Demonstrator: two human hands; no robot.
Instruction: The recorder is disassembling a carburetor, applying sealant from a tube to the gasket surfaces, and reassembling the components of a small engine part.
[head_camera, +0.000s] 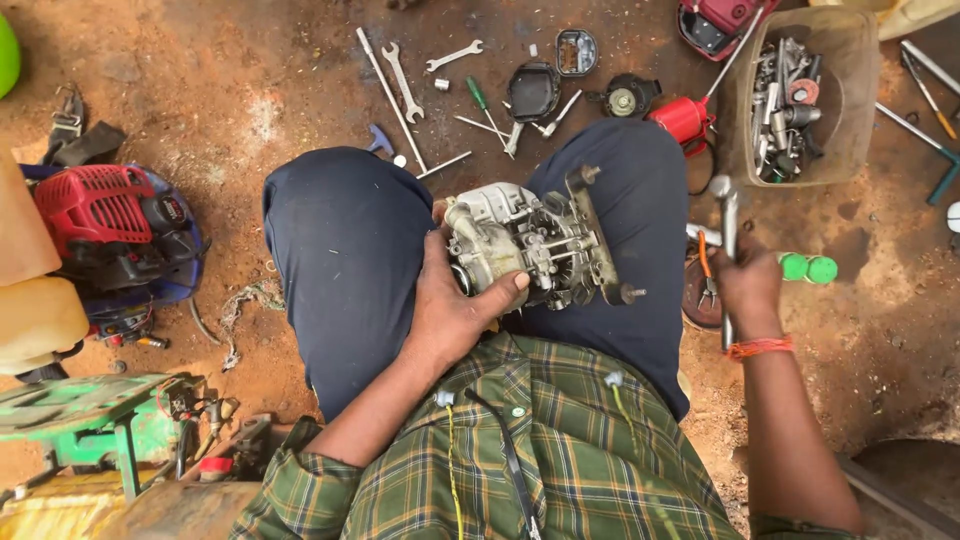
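Note:
I sit on the dirt ground with a small grey metal engine block (530, 245) resting on my lap, between my dark blue trouser legs. My left hand (455, 305) grips the engine's near left side, thumb along its lower edge. Out to the right, my right hand (745, 285) is closed around the handle of a metal hammer (727, 205), whose head points away from me. An orange thread band sits on that wrist. Pliers with orange grips (706, 272) lie on the ground just left of this hand.
Wrenches (400, 75), screwdrivers and small black engine covers (533, 90) lie scattered on the dirt ahead. A red oil can (685, 118) and a tub of metal parts (800, 100) stand at upper right. A red and blue machine (110, 230) sits left, green equipment (90, 420) lower left.

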